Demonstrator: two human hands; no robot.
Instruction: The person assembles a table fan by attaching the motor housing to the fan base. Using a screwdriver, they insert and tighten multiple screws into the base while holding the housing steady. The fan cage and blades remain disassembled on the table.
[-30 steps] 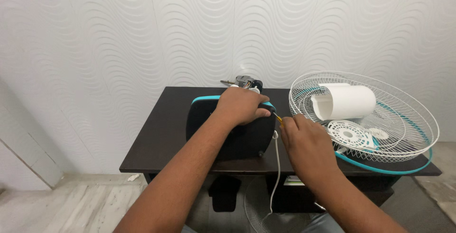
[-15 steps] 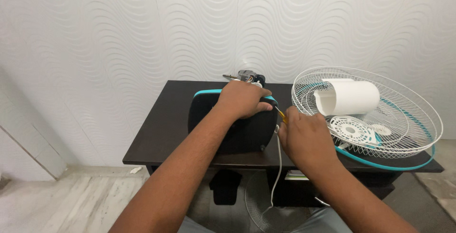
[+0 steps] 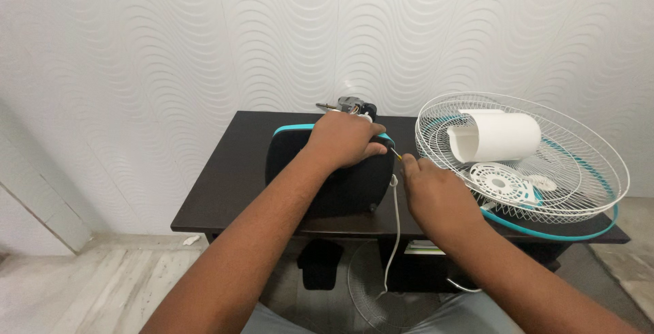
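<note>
Two hands on job: my left hand [image 3: 344, 140] clamped over black fan base [image 3: 327, 177] top; right hand [image 3: 436, 194] fingers pinched on screwdriver [image 3: 396, 155], tip at base edge.

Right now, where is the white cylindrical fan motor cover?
In the head view, the white motor cover lies on its side inside the white wire fan guard, on the right side of the dark table.

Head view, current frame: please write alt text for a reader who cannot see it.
A person's left hand presses on top of a black fan base with a teal rim on a dark table, while the right hand holds a yellow-handled screwdriver to its side. White fan grilles holding a white cylindrical cover lie at right.
</note>
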